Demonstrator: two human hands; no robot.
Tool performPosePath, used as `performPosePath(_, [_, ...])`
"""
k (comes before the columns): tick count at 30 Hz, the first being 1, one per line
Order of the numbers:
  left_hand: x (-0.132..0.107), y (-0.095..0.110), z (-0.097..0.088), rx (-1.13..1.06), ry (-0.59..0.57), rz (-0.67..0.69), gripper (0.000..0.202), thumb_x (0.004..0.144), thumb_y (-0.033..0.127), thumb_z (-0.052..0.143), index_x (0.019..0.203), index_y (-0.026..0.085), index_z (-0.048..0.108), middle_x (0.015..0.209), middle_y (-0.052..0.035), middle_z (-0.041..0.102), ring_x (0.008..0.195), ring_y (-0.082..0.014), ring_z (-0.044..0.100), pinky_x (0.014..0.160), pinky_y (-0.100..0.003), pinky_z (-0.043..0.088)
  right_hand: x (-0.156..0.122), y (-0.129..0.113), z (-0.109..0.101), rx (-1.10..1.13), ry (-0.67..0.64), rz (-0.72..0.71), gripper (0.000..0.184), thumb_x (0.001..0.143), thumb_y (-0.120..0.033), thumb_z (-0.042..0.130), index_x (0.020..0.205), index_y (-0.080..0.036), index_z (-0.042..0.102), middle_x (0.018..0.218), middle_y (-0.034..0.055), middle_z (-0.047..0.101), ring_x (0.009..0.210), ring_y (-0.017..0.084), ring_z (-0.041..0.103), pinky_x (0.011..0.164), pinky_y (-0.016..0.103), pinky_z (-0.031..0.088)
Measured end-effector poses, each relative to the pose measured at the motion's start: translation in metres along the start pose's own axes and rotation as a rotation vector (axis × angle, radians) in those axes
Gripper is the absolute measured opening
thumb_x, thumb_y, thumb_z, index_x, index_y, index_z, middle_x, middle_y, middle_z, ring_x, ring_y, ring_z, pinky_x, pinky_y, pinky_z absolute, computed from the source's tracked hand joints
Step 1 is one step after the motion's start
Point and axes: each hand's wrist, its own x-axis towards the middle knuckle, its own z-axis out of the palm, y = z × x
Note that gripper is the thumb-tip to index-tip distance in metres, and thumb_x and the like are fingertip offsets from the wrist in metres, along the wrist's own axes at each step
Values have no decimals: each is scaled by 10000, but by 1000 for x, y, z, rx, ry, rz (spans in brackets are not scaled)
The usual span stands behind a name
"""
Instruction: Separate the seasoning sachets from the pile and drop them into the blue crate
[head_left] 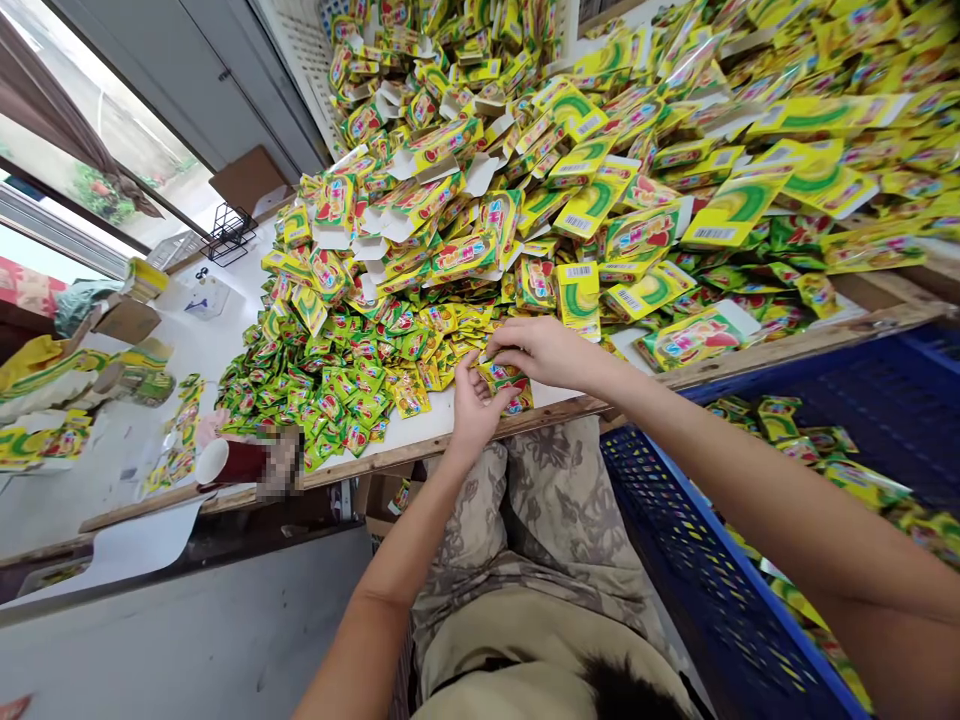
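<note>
A small yellow candy box (519, 402) with a red fruit picture is between my hands at the table's front edge. My left hand (474, 408) is closed on its left and lower side, with the thumb across the front. My right hand (541, 350) comes from the right, its fingers curled and pressed at the upper end of the same box; the fingertips partly hide that end. Just beyond and left of my hands lies a heap of small green sachets (330, 395), with yellow sachets (450, 335) on its near right part.
Piled yellow boxes (465, 255), many with raised flaps, cover the table behind the sachets. A blue crate (660, 510) with boxes and sachets stands low at right. A dark red cup (236, 464) lies near the left front edge, and a black wire rack (229, 235) stands farther back.
</note>
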Motion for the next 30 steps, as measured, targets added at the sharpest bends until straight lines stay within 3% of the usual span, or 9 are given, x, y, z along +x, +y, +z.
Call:
performPosePath(8, [17,4,-18,77,-140,-2,702,652,414,823,1242,178,524,808,-7,640,780,-168,635,768,-317,524,4,7,-6,-205,-76,55,253,864,-131,490,884,-176,738,832,90,665,720,170,579,621,278,366])
performPosePath(11, [16,3,-21,118,-146,13,692,679,421,800,1266,156,545,865,-36,658,829,-185,635,801,-335,525,8,3,-4,-250,-153,43,240,861,-128,513,899,-175,745,853,96,671,717,169,587,606,283,344])
performPosePath(16, [9,5,-22,223,-131,71,647,777,383,717,1350,163,513,1016,-64,679,895,-188,626,862,-336,505,16,-5,-13,-96,-178,143,193,860,-160,537,952,-165,707,818,55,706,723,153,612,649,259,393])
performPosePath(20, [6,11,-20,379,-125,94,586,807,361,681,1336,158,535,870,-36,673,843,-191,611,825,-322,501,18,-12,-12,-39,-140,181,127,831,-275,613,873,-181,688,775,34,709,698,153,624,616,251,400])
performPosePath(23, [5,14,-18,434,-110,84,539,812,355,676,1300,156,563,777,-15,636,788,-182,590,773,-303,494,19,-13,-4,-111,-134,187,109,763,-240,670,852,-181,690,759,43,710,709,176,636,609,264,408])
performPosePath(26, [5,12,-17,388,-94,56,538,789,367,705,1269,156,584,728,3,593,712,-156,555,702,-281,482,18,-8,0,-29,-133,176,121,743,-161,641,854,-186,682,784,36,720,725,168,649,633,261,442])
performPosePath(30, [6,5,-16,185,-104,-7,682,717,435,766,1305,158,562,799,-16,631,717,-144,569,679,-277,502,12,1,-5,267,-117,147,226,734,-107,552,920,-197,643,888,24,735,811,156,673,698,261,500])
